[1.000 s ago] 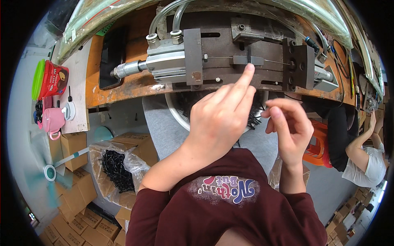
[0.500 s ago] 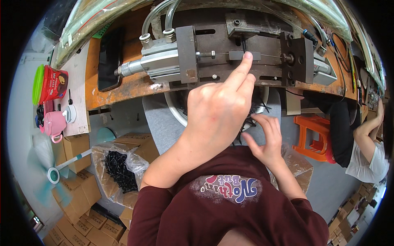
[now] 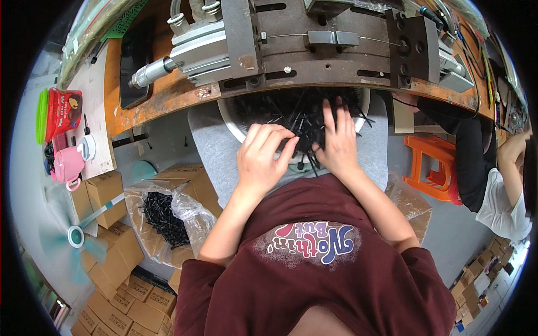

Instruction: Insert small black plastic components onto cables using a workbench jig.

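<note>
A white basin [image 3: 230, 124] full of thin black plastic pieces [image 3: 283, 106] rests on my lap, beneath the bench edge. At its near left rim is my left hand [image 3: 260, 159], with thumb and forefinger brought together; whatever they pinch is too small to make out. My right hand [image 3: 341, 140] reaches into the black pieces with its fingers spread. Beyond both hands, a metal fixture [image 3: 314, 64] is mounted on the bench. Across its middle, a thin metal rod [image 3: 372, 40] runs through a small grey block [image 3: 330, 38] with a gap in it.
A silver cylinder [image 3: 199, 56] with hoses stands left of the fixture, by a dark phone [image 3: 134, 73]. On the left are a pink cup [image 3: 68, 163], a spinning fan [image 3: 75, 236], cartons [image 3: 115, 255] and a bag of black pieces [image 3: 165, 218]. An orange stool [image 3: 428, 165] and another person's arm [image 3: 513, 154] are at right.
My left hand has come back from the grey block to the basin. My right hand has moved forward into the black pieces. The black piece at the block no longer shows there.
</note>
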The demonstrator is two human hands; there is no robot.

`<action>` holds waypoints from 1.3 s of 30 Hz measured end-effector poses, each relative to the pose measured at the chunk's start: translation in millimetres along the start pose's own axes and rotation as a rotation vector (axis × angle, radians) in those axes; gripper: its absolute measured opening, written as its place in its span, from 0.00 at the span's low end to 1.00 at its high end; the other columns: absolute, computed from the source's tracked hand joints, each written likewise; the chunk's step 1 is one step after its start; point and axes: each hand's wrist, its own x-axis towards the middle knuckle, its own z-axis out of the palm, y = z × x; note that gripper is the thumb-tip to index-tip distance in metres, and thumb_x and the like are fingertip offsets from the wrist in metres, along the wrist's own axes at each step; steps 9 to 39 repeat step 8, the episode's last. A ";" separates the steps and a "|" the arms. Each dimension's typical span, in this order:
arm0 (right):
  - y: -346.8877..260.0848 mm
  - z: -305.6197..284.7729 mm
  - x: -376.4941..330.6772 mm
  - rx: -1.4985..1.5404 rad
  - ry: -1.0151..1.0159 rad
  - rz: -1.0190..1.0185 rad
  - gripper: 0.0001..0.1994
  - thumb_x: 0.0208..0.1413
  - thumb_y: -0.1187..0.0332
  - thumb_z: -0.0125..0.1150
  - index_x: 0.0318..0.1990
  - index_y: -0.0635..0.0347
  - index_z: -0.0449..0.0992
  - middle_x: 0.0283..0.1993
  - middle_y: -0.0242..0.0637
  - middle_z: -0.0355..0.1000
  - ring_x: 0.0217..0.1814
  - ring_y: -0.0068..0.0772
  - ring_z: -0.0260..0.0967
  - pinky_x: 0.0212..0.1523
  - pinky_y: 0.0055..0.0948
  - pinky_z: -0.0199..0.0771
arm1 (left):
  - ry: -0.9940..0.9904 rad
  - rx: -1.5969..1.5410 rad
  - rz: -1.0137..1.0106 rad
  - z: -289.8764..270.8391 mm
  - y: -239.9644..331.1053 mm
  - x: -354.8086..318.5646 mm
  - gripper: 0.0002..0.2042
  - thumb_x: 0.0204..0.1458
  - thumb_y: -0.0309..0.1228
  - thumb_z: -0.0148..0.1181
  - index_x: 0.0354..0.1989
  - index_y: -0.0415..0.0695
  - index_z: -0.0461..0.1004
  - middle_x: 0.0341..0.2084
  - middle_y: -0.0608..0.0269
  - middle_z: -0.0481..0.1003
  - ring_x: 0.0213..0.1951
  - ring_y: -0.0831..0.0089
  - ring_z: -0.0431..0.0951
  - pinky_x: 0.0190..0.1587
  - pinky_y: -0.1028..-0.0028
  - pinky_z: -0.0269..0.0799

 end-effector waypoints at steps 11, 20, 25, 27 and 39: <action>5.7 22.6 28.3 0.032 0.050 -0.059 0.54 0.33 0.65 0.75 0.73 0.48 0.50 0.71 0.53 0.47 0.69 0.64 0.48 0.67 0.53 0.53 | 0.059 0.127 -0.125 -5.4 -43.8 -36.6 0.16 0.44 0.28 0.70 0.43 0.44 0.75 0.44 0.56 0.72 0.48 0.56 0.70 0.51 0.61 0.65; 5.7 22.6 28.3 0.032 0.050 -0.059 0.54 0.33 0.65 0.75 0.73 0.48 0.50 0.71 0.53 0.47 0.69 0.64 0.48 0.67 0.53 0.53 | 0.059 0.127 -0.125 -5.4 -43.8 -36.6 0.16 0.44 0.28 0.70 0.43 0.44 0.75 0.44 0.56 0.72 0.48 0.56 0.70 0.51 0.61 0.65; 5.7 22.6 28.3 0.032 0.050 -0.059 0.54 0.33 0.65 0.75 0.73 0.48 0.50 0.71 0.53 0.47 0.69 0.64 0.48 0.67 0.53 0.53 | 0.059 0.127 -0.125 -5.4 -43.8 -36.6 0.16 0.44 0.28 0.70 0.43 0.44 0.75 0.44 0.56 0.72 0.48 0.56 0.70 0.51 0.61 0.65; 5.7 22.6 28.3 0.032 0.050 -0.059 0.54 0.33 0.65 0.75 0.73 0.48 0.50 0.71 0.53 0.47 0.69 0.64 0.48 0.67 0.53 0.53 | 0.059 0.127 -0.125 -5.4 -43.8 -36.6 0.16 0.44 0.28 0.70 0.43 0.44 0.75 0.44 0.56 0.72 0.48 0.56 0.70 0.51 0.61 0.65; 5.7 22.6 28.3 0.032 0.050 -0.059 0.54 0.33 0.65 0.75 0.73 0.48 0.50 0.71 0.53 0.47 0.69 0.64 0.48 0.67 0.53 0.53 | 0.059 0.127 -0.125 -5.4 -43.8 -36.6 0.16 0.44 0.28 0.70 0.43 0.44 0.75 0.44 0.56 0.72 0.48 0.56 0.70 0.51 0.61 0.65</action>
